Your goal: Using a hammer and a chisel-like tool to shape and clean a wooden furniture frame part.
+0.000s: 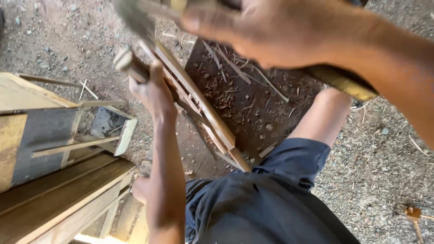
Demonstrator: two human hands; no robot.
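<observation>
My left hand (151, 90) is closed around a bundle of long wooden slats (203, 113). The slats lean from the hand down to the ground beside my knee (325, 113). A round stick end (123, 58) pokes out just above the fingers. My right hand (266, 31) is raised close to the camera and grips a blurred grey tool (131, 18), whose head hangs above the top of the slats. A yellowish-brown long piece (343, 82) shows under my right forearm; I cannot tell what it is.
A dark board (257, 108) strewn with wood chips lies on the gravel under the slats. At the left stands a wooden frame bench (49, 144) with loose laths. A small wooden piece (413, 214) lies at the bottom right. My dark shorts (271, 203) fill the bottom centre.
</observation>
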